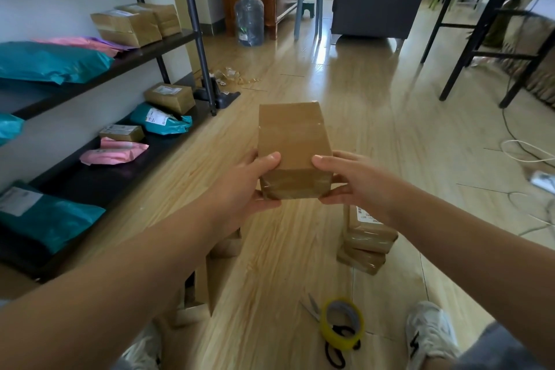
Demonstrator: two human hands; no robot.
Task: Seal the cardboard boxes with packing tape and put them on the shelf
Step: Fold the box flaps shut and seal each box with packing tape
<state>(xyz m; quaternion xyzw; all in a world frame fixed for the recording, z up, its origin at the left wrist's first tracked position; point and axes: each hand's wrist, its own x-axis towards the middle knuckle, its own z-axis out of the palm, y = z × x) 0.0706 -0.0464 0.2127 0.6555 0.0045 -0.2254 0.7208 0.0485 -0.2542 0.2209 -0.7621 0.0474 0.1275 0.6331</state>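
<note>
Taped cardboard box (292, 141) held in both grips, left hand (243, 189), right hand (357, 183), above floor.

Glossy taped cardboard box (292, 141); shiny wood-look floor (375, 117); teal mailers (51, 61), probably plastic.

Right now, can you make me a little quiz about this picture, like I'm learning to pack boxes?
1. True or false: the cardboard box is resting on the floor.
2. What lies under the yellow tape roll? A) scissors B) a pen C) a phone
3. Fill in: the stack of sealed parcels sits on the wooden ____.

Key:
1. False. The left hand and right hand hold it in the air.
2. A, the scissors.
3. Floor.
</note>
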